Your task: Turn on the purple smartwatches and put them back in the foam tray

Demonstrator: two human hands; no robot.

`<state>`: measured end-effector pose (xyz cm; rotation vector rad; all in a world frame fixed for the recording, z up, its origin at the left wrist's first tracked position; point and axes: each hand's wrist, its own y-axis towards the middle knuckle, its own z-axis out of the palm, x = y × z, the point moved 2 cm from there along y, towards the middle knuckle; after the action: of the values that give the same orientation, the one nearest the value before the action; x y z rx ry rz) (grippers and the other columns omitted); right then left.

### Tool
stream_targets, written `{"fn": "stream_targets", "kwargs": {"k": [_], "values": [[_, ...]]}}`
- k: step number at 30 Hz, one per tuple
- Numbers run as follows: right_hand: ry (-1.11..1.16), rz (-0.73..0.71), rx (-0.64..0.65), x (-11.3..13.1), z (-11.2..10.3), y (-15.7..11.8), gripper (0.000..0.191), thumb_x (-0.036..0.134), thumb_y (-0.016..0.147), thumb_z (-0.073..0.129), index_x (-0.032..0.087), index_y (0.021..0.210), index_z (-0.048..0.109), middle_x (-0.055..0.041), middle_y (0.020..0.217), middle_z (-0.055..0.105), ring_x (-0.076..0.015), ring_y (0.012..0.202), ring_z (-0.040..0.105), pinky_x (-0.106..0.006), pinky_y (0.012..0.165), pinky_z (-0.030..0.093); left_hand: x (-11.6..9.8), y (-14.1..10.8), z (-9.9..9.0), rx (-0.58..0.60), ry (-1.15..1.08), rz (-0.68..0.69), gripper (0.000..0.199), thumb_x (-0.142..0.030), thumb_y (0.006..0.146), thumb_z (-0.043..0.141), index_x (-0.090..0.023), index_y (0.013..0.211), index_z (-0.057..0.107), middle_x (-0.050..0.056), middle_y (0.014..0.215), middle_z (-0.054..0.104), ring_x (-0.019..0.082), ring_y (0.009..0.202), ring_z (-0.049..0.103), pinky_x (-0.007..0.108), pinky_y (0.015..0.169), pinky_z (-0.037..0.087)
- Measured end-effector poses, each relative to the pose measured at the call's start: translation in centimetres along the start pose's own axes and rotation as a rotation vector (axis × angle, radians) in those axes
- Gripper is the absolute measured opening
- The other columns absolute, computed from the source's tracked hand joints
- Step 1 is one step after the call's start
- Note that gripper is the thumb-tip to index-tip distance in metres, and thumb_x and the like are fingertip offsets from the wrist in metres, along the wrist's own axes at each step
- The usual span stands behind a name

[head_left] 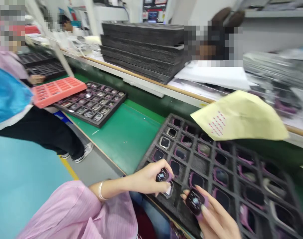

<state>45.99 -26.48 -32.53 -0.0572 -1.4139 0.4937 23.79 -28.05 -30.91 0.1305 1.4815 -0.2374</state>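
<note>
My left hand (151, 177), with a bangle at its wrist, pinches a small dark watch-like piece (162, 175) with a lit screen and purple edge, over the near left corner of a black foam tray (201, 162). A silver-framed piece lies just under those fingertips. To its right, my right hand (213, 210) grips another such piece (195, 201), its lit screen facing up, above the same tray. The tray's square compartments hold many dark-screened pieces with purple or silver frames, and some compartments show only foam.
A yellow sheet (238, 116) overhangs the tray's far side. Stacked black foam trays (141, 49) stand on the shelf. Farther left on the green table (126, 132) lie a filled black tray (99, 103) and a red tray (59, 89), beside a standing person (9, 86).
</note>
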Motion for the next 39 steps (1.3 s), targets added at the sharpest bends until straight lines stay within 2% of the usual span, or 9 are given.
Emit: {"fn": "stream_targets", "kwargs": {"k": [3, 6, 8, 10, 14, 19, 26, 31, 39], "values": [[0.094, -0.010, 0.039, 0.5, 1.4, -0.4, 0.043, 0.036, 0.078, 0.073, 0.023, 0.118, 0.066, -0.0126, 0.111, 0.070, -0.0331, 0.107, 0.064, -0.047, 0.101, 0.045, 0.2, -0.3, 0.1, -0.019, -0.022, -0.035, 0.020, -0.018, 0.082, 0.057, -0.018, 0.099, 0.045, -0.007, 0.067, 0.048, 0.004, 0.044, 0.051, 0.015, 0.043, 0.041], [0.195, 0.004, 0.114, 1.0, 2.2, -0.4, 0.043, 0.033, 0.084, 0.068, 0.021, 0.125, 0.060, -0.0133, 0.116, 0.068, -0.0309, 0.112, 0.061, -0.052, 0.106, 0.036, 0.7, -0.4, 0.3, 0.013, -0.119, -0.087, 0.032, -0.026, 0.084, 0.059, -0.018, 0.112, 0.045, -0.002, 0.080, 0.055, 0.007, 0.054, 0.056, 0.019, 0.051, 0.050], [0.261, 0.014, 0.152, 1.0, 2.4, -0.5, 0.044, 0.031, 0.087, 0.065, 0.021, 0.129, 0.057, -0.0134, 0.118, 0.067, -0.0304, 0.114, 0.060, -0.054, 0.105, 0.036, 1.2, -0.5, 0.3, 0.047, -0.236, -0.114, 0.037, -0.029, 0.087, 0.057, -0.018, 0.121, 0.046, 0.004, 0.097, 0.058, 0.012, 0.071, 0.061, 0.026, 0.063, 0.056], [0.294, 0.022, 0.164, 0.9, 2.3, -0.6, 0.046, 0.028, 0.088, 0.063, 0.021, 0.132, 0.053, -0.0128, 0.119, 0.066, -0.0296, 0.114, 0.060, -0.055, 0.104, 0.036, 1.6, -0.7, 0.2, 0.067, -0.350, -0.132, 0.037, -0.029, 0.089, 0.053, -0.019, 0.124, 0.048, 0.008, 0.110, 0.056, 0.017, 0.088, 0.063, 0.033, 0.075, 0.057], [0.283, 0.004, 0.148, 0.6, 2.3, -0.8, 0.051, 0.022, 0.085, 0.063, 0.024, 0.134, 0.050, -0.0107, 0.121, 0.065, -0.0289, 0.114, 0.060, -0.055, 0.101, 0.041, 2.2, -0.8, 0.0, 0.058, -0.447, -0.154, 0.035, -0.025, 0.088, 0.052, -0.021, 0.123, 0.055, 0.010, 0.120, 0.056, 0.021, 0.096, 0.062, 0.035, 0.078, 0.057], [0.246, -0.028, 0.119, 0.8, 2.7, -0.8, 0.046, 0.022, 0.083, 0.065, 0.025, 0.128, 0.056, -0.0095, 0.121, 0.066, -0.0296, 0.110, 0.063, -0.052, 0.097, 0.047, 2.0, -1.0, 0.1, 0.086, -0.410, -0.174, 0.035, -0.019, 0.087, 0.049, -0.022, 0.122, 0.056, 0.010, 0.120, 0.057, 0.022, 0.099, 0.061, 0.037, 0.081, 0.057], [0.212, -0.061, 0.076, 0.3, 2.6, -0.9, 0.042, 0.026, 0.084, 0.066, 0.023, 0.125, 0.059, -0.0095, 0.115, 0.068, -0.0285, 0.105, 0.065, -0.048, 0.094, 0.050, 1.8, -1.2, 0.3, 0.115, -0.347, -0.193, 0.034, -0.022, 0.089, 0.048, -0.022, 0.123, 0.054, 0.010, 0.120, 0.058, 0.024, 0.104, 0.060, 0.036, 0.081, 0.057], [0.168, -0.091, 0.102, -0.2, 2.3, -0.8, 0.038, 0.028, 0.086, 0.066, 0.026, 0.124, 0.060, -0.0089, 0.115, 0.068, -0.0272, 0.103, 0.066, -0.045, 0.091, 0.052, 1.8, -1.2, 0.3, 0.122, -0.313, -0.171, 0.033, -0.021, 0.090, 0.048, -0.022, 0.122, 0.055, 0.009, 0.120, 0.056, 0.024, 0.105, 0.059, 0.036, 0.081, 0.057], [0.150, -0.090, 0.143, -0.4, 2.2, -0.9, 0.042, 0.025, 0.092, 0.060, 0.027, 0.133, 0.052, -0.0081, 0.124, 0.064, -0.0268, 0.113, 0.061, -0.044, 0.098, 0.048, 1.4, -1.1, 0.7, 0.117, -0.267, -0.145, 0.030, -0.021, 0.089, 0.055, -0.020, 0.119, 0.051, 0.010, 0.113, 0.058, 0.021, 0.098, 0.063, 0.033, 0.076, 0.060]]}}
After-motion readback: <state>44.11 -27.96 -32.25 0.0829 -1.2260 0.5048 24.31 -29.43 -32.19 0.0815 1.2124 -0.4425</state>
